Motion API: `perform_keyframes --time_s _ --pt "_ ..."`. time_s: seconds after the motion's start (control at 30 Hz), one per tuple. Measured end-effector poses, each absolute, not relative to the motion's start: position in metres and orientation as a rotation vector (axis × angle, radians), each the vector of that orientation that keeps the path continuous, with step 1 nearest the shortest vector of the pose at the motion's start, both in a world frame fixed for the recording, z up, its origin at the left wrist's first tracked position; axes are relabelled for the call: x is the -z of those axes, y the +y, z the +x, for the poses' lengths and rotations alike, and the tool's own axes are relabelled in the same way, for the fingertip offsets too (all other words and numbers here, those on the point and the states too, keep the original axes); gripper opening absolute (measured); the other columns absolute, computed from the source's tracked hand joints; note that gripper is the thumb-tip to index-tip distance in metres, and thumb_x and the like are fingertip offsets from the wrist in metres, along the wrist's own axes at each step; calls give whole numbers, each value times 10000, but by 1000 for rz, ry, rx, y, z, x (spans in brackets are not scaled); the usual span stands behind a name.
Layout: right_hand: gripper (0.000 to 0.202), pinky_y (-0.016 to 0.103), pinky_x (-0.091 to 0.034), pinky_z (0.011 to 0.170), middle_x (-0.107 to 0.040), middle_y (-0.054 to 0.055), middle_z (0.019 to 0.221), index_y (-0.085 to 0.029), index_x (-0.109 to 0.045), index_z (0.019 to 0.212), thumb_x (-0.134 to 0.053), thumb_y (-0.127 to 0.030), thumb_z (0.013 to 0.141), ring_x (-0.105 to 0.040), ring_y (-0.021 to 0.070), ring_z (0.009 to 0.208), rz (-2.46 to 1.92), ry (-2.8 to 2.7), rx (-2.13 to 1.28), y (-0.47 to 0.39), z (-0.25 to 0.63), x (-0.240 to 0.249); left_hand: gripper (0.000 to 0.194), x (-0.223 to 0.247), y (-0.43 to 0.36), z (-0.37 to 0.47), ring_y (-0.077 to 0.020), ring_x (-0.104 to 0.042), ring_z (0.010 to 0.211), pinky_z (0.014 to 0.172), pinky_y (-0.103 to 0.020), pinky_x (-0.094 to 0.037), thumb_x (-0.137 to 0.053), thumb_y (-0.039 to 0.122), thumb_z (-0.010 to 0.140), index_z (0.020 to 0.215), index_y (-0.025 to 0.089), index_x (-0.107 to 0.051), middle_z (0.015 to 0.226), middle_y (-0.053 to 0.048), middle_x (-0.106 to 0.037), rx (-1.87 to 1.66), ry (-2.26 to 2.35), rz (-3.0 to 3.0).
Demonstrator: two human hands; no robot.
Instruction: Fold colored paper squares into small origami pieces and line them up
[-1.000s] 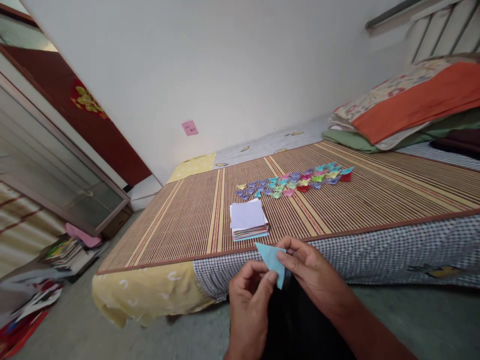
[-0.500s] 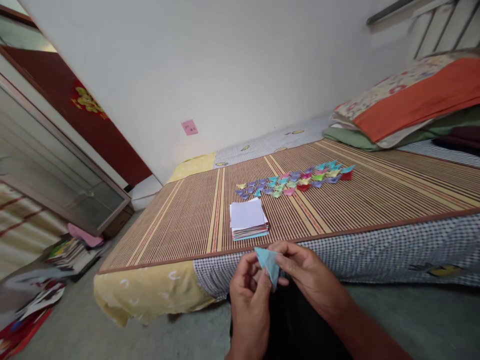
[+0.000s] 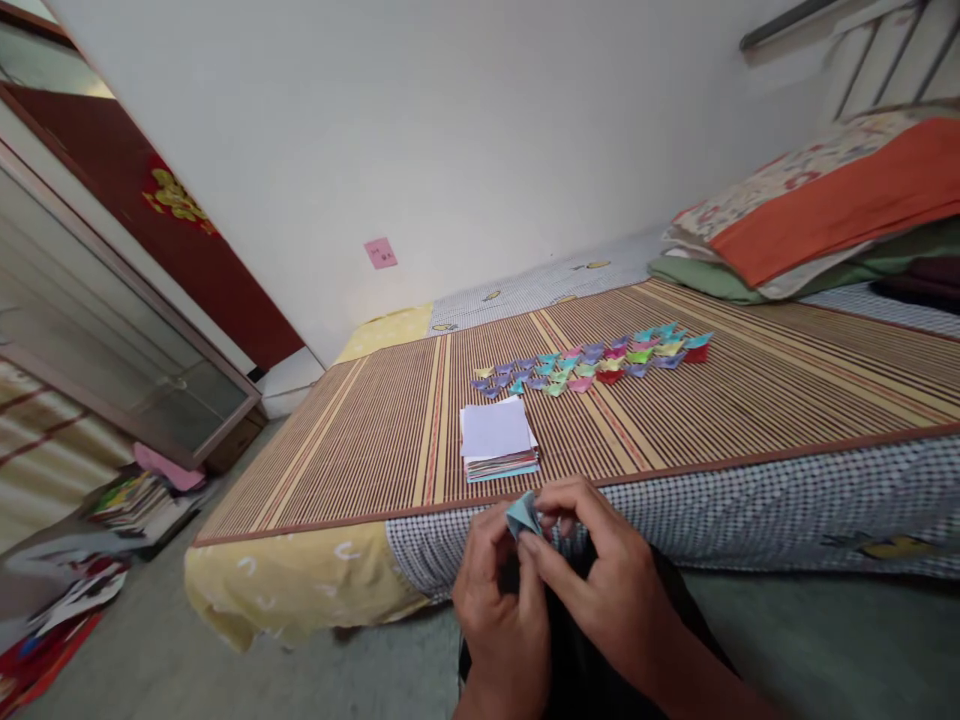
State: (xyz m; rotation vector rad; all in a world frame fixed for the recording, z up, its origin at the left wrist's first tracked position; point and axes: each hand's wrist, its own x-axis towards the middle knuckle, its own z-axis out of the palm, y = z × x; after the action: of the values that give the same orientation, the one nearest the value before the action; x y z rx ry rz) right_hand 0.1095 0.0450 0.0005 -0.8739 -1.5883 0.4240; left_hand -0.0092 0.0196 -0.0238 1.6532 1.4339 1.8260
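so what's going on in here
A person is holding a small folded blue paper between the fingers of the left hand and right hand, just off the near edge of a striped mat. On the mat, a stack of square sheets lies near the hands, with rows of small folded pieces in many colours beyond it.

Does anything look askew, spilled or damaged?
Slightly askew: the paper stack on the striped mat has uneven edges, with white paper poking past its purple top sheet. I see nothing spilled; the blue paper between the fingers is partly hidden.
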Motion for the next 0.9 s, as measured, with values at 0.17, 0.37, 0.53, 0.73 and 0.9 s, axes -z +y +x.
perform_keyframes --time_s 0.17,0.37,0.53,0.73,0.9 --pt "228 212 -529 819 -682 -1 898 -229 -591 968 -540 -25 882 -684 137 874 -798 -1590 -308 45 107 1 293 16 19 -8 -171 -716 1013 887 -283 -583 -557 48 940 1136 243 -656 1095 -60 -718 -1855 1449 1929" --pt "213 212 -541 819 -674 7 885 -228 -589 939 -554 -25 885 -689 137 863 -760 -1584 -227 42 106 7 225 23 17 -11 -180 -728 1035 869 -277 -598 -552 40 910 1022 233 -582 1137 -80 -715 -1836 1518 1935" --pt "184 200 -554 738 -685 -3 860 -234 -601 957 -604 -62 891 -690 136 799 -787 -1564 -295 46 106 2 228 25 16 -9 -182 -750 1002 850 -276 -610 -535 33 906 1012 235 -533 1110 -84 -731 -1846 1484 1982" --pt "304 242 -572 854 -726 38 975 -223 -651 1115 -569 -20 905 -720 165 934 -756 -1619 -254 47 108 4 234 20 15 -8 -185 -727 1065 871 -266 -596 -539 31 906 1029 231 -537 1142 -94 -720 -1845 1433 2005" --pt "267 249 -585 810 -714 45 951 -225 -648 1050 -568 -12 909 -718 167 901 -714 -1606 -225 45 109 5 328 20 13 -8 -203 -724 1067 911 -306 -587 -555 31 911 1173 226 -580 1154 -96 -719 -1816 1410 2024"
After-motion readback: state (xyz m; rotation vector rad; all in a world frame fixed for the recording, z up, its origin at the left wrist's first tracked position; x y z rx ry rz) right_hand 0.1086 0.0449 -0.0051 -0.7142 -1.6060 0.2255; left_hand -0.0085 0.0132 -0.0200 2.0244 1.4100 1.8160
